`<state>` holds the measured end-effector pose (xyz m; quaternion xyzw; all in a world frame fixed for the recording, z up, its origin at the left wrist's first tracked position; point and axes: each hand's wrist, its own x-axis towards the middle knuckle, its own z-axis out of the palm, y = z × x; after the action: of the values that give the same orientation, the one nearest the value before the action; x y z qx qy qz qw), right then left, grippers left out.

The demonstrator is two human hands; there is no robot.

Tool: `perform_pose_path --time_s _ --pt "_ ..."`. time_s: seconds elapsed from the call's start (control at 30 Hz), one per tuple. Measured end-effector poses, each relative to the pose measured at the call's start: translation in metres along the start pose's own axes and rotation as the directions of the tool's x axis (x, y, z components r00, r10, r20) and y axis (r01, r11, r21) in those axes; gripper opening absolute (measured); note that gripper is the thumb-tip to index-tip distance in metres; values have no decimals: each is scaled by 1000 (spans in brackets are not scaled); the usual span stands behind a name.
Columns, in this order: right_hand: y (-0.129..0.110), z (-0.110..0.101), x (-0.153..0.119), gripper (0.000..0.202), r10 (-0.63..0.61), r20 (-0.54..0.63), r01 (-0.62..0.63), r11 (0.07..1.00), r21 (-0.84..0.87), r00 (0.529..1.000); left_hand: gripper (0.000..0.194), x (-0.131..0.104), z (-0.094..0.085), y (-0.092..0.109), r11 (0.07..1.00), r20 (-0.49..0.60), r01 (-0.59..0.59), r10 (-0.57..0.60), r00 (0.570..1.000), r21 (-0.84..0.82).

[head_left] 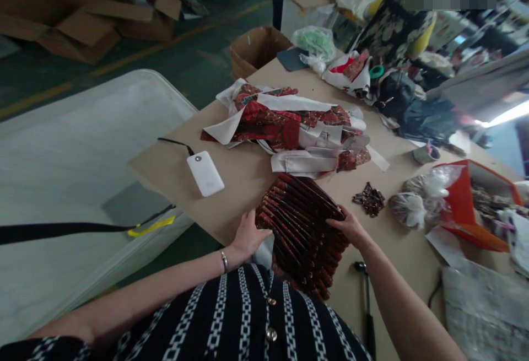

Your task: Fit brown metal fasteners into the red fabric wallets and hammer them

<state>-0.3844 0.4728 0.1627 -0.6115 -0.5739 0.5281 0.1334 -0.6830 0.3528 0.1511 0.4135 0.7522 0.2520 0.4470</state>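
Note:
A pleated bundle of dark red-brown patterned fabric [303, 223] lies at the table's near edge, against my body. Narrow folds run across it, and small shiny gold-coloured bits dot its lower right part. My left hand [247, 235] grips its left edge, thumb on top and the other fingers partly hidden. At the upper right corner, my right hand [348, 226] pinches the bundle between thumb and fingers. A pale piece of cloth [264, 252] shows beneath the left side. Beyond the bundle lies a loose pile of red patterned and white fabric pieces [285, 127].
On the table [243, 206] lie a white power bank [205, 173] with a cable, a heap of small dark metallic pieces [369, 200], a black-handled tool [367, 308], knotted plastic bags [413, 204] and an orange box [475, 206]. A white-lined bin [91, 184] stands left.

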Motion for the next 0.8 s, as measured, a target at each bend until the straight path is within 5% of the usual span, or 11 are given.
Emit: perform_pose_path --time_s 0.2,0.4,0.5,0.8 --pt "8 15 -14 65 0 -21 2 998 67 1000 64 2 -2 -1 999 16 29 -28 999 -40" --pt "29 40 -28 62 31 -25 -21 946 324 999 21 10 -4 -7 975 199 108 -69 978 -194" --pt "32 55 -30 63 76 -41 -51 904 424 996 22 11 -17 -11 950 230 145 -82 970 -276" --pt "-60 113 20 52 -67 -43 78 936 344 997 30 43 -82 -21 927 121 132 -95 988 -350"
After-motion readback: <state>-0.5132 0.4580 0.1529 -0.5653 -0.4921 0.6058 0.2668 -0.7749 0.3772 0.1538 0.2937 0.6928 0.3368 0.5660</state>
